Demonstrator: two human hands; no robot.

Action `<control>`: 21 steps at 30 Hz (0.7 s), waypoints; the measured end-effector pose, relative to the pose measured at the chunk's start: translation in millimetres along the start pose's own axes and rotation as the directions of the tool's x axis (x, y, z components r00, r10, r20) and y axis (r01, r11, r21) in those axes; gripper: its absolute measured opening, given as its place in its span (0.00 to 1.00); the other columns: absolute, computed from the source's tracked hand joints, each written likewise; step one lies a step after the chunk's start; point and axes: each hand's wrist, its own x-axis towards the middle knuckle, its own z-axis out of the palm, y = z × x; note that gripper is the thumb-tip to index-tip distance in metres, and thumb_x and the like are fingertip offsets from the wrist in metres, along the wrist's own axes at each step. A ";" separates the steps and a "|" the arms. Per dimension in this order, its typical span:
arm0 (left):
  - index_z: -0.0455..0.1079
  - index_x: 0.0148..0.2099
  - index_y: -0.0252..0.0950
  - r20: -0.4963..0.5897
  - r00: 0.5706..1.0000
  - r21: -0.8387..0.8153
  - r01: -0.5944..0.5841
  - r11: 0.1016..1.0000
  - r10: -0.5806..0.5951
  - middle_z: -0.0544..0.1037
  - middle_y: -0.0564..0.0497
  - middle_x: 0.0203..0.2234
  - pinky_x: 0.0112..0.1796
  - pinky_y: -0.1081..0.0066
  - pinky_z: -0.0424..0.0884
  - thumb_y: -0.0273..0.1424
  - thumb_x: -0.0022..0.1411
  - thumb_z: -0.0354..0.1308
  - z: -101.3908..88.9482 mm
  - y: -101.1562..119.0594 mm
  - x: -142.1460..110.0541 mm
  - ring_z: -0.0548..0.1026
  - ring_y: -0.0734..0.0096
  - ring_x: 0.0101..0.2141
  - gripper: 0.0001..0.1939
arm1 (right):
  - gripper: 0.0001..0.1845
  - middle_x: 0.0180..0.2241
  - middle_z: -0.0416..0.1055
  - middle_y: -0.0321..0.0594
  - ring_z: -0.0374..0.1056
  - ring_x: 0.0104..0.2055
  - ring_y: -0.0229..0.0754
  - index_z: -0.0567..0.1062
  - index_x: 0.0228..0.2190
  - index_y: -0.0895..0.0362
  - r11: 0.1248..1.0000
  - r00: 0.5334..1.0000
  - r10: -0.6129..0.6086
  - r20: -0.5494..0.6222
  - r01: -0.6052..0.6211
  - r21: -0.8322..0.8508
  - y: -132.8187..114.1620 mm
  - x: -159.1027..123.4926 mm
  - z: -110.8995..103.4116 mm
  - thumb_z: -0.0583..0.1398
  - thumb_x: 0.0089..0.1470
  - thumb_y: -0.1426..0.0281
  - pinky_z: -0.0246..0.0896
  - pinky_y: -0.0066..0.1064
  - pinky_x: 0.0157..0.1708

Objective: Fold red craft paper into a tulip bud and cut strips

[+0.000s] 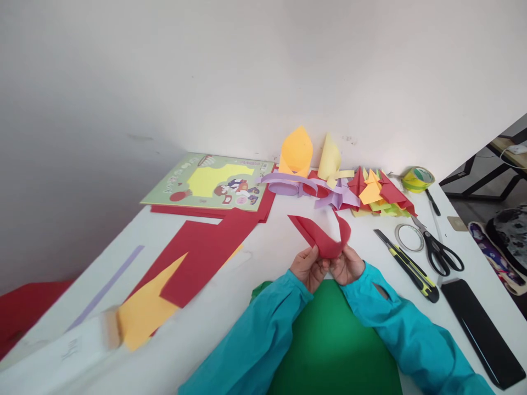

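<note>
A strip of red paper (328,245) is bent into a curve, with its two ends pointing up and away from me. My left hand (309,267) pinches its lower left part between thumb and fingers. On the lower right, my right hand (346,265) grips the same paper, its fingertips almost meeting those of the left. Both hands are above the near part of the white table (263,252). Some fingertips are hidden behind the paper.
Folded and rolled paper shapes (341,192) line the wall. Right of my hands lie a utility knife (407,266), scissors (440,252), clear tape (409,237) and a black case (483,332). Red sheets (201,247), orange paper (148,307) and a paper pad (181,184) lie left.
</note>
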 end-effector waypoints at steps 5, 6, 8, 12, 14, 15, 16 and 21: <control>0.72 0.23 0.28 0.040 0.999 0.033 -0.021 0.999 0.020 0.73 0.49 0.13 0.18 0.78 0.68 0.36 0.41 0.70 -1.5 -3.0 -0.1 0.70 0.76 0.15 0.15 | 0.15 0.16 0.69 0.34 0.63 0.16 0.32 0.70 0.18 0.59 0.996 0.995 -0.077 0.058 0.079 -0.033 -4.3 -0.6 6.2 0.62 0.49 0.64 0.59 0.22 0.15; 0.72 0.23 0.28 0.044 0.999 0.032 -0.018 0.999 0.017 0.73 0.49 0.14 0.19 0.78 0.68 0.36 0.40 0.70 -1.0 -2.6 -0.5 0.70 0.75 0.16 0.15 | 0.15 0.15 0.69 0.34 0.63 0.16 0.32 0.70 0.18 0.59 0.996 0.995 -0.080 0.066 0.082 -0.035 -5.9 -0.8 6.8 0.63 0.49 0.64 0.60 0.22 0.15; 0.72 0.23 0.28 0.051 0.999 0.023 -0.006 1.000 0.005 0.75 0.48 0.16 0.21 0.78 0.70 0.35 0.41 0.70 0.4 -1.1 -1.7 0.71 0.75 0.18 0.14 | 0.13 0.16 0.69 0.34 0.63 0.16 0.33 0.70 0.19 0.58 0.996 0.994 -0.075 0.079 0.079 -0.038 -9.1 -1.6 7.2 0.62 0.49 0.65 0.61 0.23 0.15; 0.73 0.29 0.29 0.062 0.998 -0.004 0.032 0.999 -0.032 0.77 0.48 0.20 0.20 0.81 0.70 0.34 0.50 0.64 1.0 1.9 -3.3 0.70 0.80 0.18 0.11 | 0.09 0.17 0.70 0.32 0.65 0.17 0.35 0.72 0.26 0.57 0.999 0.993 -0.010 0.115 0.016 -0.052 -12.6 -3.7 6.0 0.58 0.53 0.66 0.65 0.26 0.19; 0.74 0.32 0.29 0.074 0.996 -0.014 0.053 0.998 -0.052 0.77 0.47 0.22 0.20 0.83 0.69 0.35 0.53 0.62 -0.5 2.2 -3.0 0.69 0.82 0.18 0.11 | 0.11 0.14 0.68 0.31 0.67 0.18 0.35 0.72 0.29 0.57 0.998 0.990 0.054 0.128 -0.048 -0.051 -11.4 -3.9 5.3 0.55 0.56 0.64 0.66 0.27 0.21; 0.74 0.33 0.29 0.082 0.995 -0.016 0.062 0.998 -0.061 0.77 0.48 0.22 0.20 0.84 0.68 0.35 0.53 0.63 -1.5 2.0 -2.9 0.68 0.83 0.18 0.12 | 0.13 0.13 0.66 0.30 0.67 0.18 0.36 0.73 0.30 0.57 0.996 0.988 0.084 0.127 -0.079 -0.048 -9.8 -3.9 5.2 0.54 0.57 0.62 0.66 0.27 0.22; 0.74 0.33 0.30 0.092 0.993 -0.017 0.069 0.997 -0.067 0.77 0.49 0.21 0.20 0.85 0.68 0.36 0.51 0.63 -2.7 1.5 -3.0 0.68 0.84 0.18 0.13 | 0.14 0.12 0.64 0.29 0.68 0.18 0.36 0.73 0.30 0.56 0.994 0.987 0.101 0.123 -0.096 -0.046 -7.7 -4.0 5.1 0.53 0.57 0.60 0.66 0.26 0.22; 0.72 0.23 0.30 0.165 0.980 0.054 0.101 0.993 -0.109 0.69 0.53 0.09 0.13 0.82 0.62 0.40 0.47 0.66 -9.1 -2.4 -6.7 0.65 0.81 0.11 0.16 | 0.17 0.09 0.61 0.28 0.56 0.10 0.32 0.72 0.23 0.57 0.994 0.990 0.078 0.114 -0.069 -0.081 4.4 -9.3 5.9 0.56 0.53 0.57 0.55 0.22 0.11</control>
